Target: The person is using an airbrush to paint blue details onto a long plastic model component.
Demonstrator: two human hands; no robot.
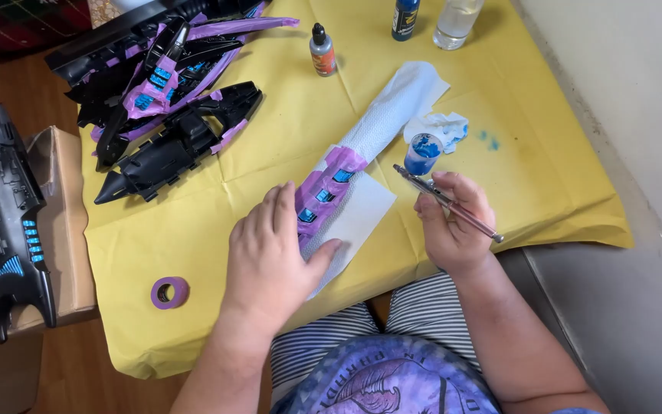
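Your right hand point(453, 222) pinches a thin paintbrush point(447, 202) between thumb and fingers, its tip just beside a small cup of blue paint point(422, 153). Your left hand point(270, 257) lies flat, fingers spread, pressing a paper-wrapped part masked with purple tape point(329, 184) on the yellow table cover point(545, 176). Black model parts point(170, 130) lie farther left, a purple tape roll point(169, 292) nearer you.

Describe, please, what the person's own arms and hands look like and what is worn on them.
Both forearms are bare, with no sleeves reaching them. The left hand and right hand wear no gloves, and no rings, watch or bracelet can be seen. A purple printed shirt shows at the bottom edge, above striped shorts.
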